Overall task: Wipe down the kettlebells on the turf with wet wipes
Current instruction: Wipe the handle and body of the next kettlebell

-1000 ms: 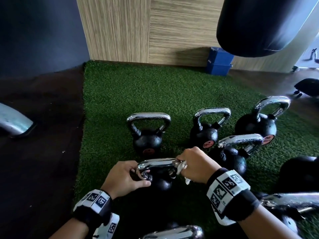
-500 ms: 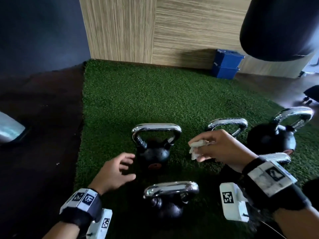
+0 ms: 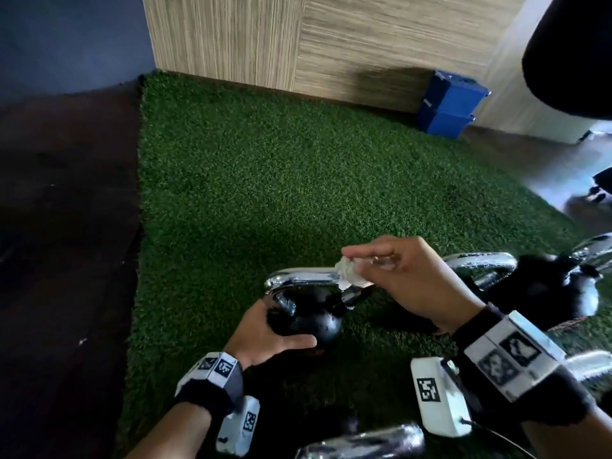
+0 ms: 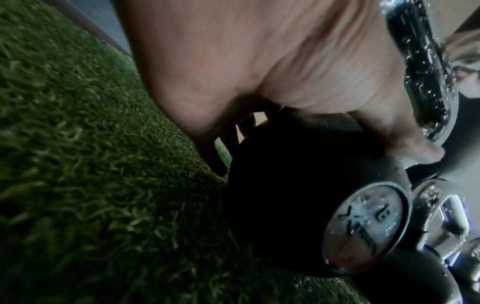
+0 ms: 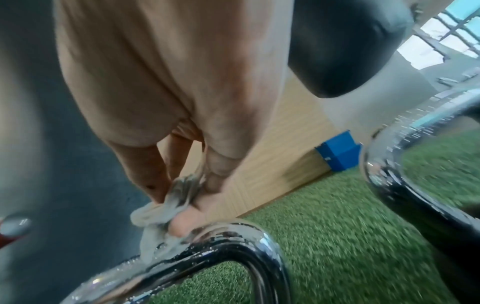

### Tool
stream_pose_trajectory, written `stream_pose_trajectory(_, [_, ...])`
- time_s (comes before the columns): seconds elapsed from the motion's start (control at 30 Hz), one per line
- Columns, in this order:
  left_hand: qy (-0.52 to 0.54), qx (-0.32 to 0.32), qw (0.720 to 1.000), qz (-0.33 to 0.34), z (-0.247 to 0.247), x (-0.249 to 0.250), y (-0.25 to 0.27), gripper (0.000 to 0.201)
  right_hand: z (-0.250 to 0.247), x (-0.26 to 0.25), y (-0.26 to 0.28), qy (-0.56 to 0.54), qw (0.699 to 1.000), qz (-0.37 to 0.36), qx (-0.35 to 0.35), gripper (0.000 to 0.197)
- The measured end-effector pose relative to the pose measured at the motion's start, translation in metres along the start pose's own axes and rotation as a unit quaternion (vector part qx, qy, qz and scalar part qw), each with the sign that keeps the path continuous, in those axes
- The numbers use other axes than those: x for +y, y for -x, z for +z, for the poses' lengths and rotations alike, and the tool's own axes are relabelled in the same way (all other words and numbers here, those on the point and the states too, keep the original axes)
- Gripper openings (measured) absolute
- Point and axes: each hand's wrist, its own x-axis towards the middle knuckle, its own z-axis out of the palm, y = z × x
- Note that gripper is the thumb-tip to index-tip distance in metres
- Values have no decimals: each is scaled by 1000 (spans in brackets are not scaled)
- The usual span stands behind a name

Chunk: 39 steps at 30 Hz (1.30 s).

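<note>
A small black kettlebell (image 3: 309, 321) with a chrome handle (image 3: 303, 278) stands on the green turf (image 3: 265, 193). My left hand (image 3: 265, 332) cups its round body from the left, thumb across the front; in the left wrist view the left hand (image 4: 259, 82) lies over the kettlebell (image 4: 298, 185), above a round label. My right hand (image 3: 400, 276) pinches a crumpled white wet wipe (image 3: 346, 276) against the right end of the handle. In the right wrist view the wet wipe (image 5: 166, 207) touches the wet chrome handle (image 5: 207, 246).
More chrome-handled kettlebells sit to the right (image 3: 546, 286) and at the bottom edge (image 3: 361, 442). A blue box (image 3: 447, 104) stands by the wooden wall. Dark floor (image 3: 66, 226) borders the turf on the left. A black punching bag (image 3: 569, 51) hangs at the upper right.
My left hand has closed round the far kettlebell's body. My right hand has brought the wipe down onto its handle. The view has moved forward, so the near kettlebell dropped out of view.
</note>
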Motion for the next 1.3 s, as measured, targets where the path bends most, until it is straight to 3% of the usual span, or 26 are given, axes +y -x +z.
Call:
stream_pose_trajectory(0.1, [57, 1, 998, -7, 6, -8, -2, 78, 2, -6, -5, 82, 994, -64, 16, 38])
stream_pose_trajectory(0.3, [18, 3, 1000, 1, 9, -5, 1, 75, 14, -5, -3, 168, 978, -113, 47, 22])
stream_pose_trajectory(0.53, [40, 0, 999, -14, 10, -13, 4, 82, 32, -6, 2, 235, 946, -218, 50, 13])
stream_pose_trajectory(0.67, [51, 2, 998, -21, 10, -15, 4, 83, 24, -3, 2, 230, 955, -185, 14, 13])
stream_pose_trajectory(0.83, [51, 2, 998, -19, 11, -11, 9, 83, 13, 0, 11, 247, 959, -124, 57, 15])
stream_pose_trajectory(1.03, [51, -6, 998, -31, 10, -8, 10, 91, 18, -1, 16, 256, 955, -142, 50, 10])
stream_pose_trajectory(1.3, [40, -16, 998, -44, 7, -1, 16, 94, -2, 21, 16, 271, 957, -46, 92, 16])
